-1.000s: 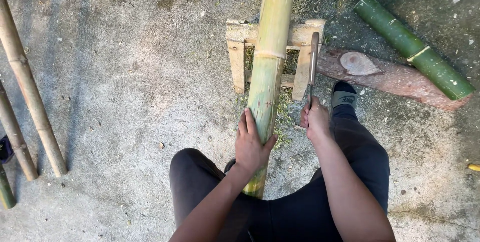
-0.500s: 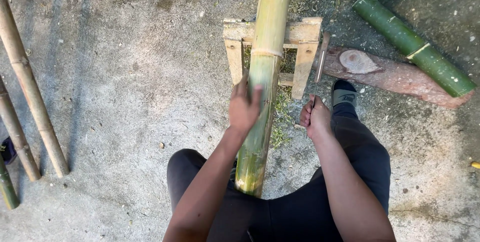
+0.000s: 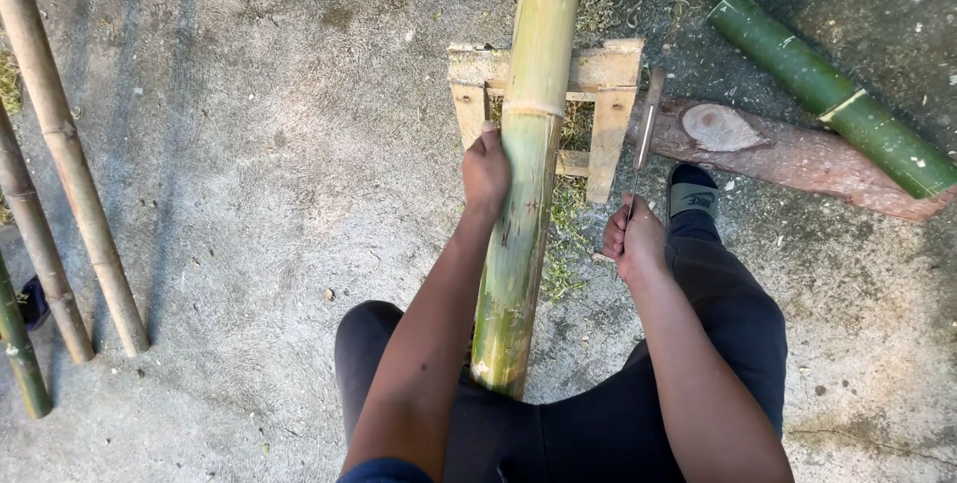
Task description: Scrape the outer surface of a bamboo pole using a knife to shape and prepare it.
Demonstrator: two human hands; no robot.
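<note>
A thick yellow-green bamboo pole runs from between my knees up over a small wooden stand. My left hand grips the pole's left side, a little below the stand. My right hand is shut on the handle of a long knife, whose blade points up and away, to the right of the pole. The near end of the pole rests by my lap.
A reddish cut log and a short green bamboo section lie at the right. Several thin bamboo poles lie at the left on the concrete floor. My shoe is by the log. Green shavings are scattered under the stand.
My left hand has slid up the pole toward the stand. The pole has shifted a little. My right hand with the knife has stayed nearly in place.
</note>
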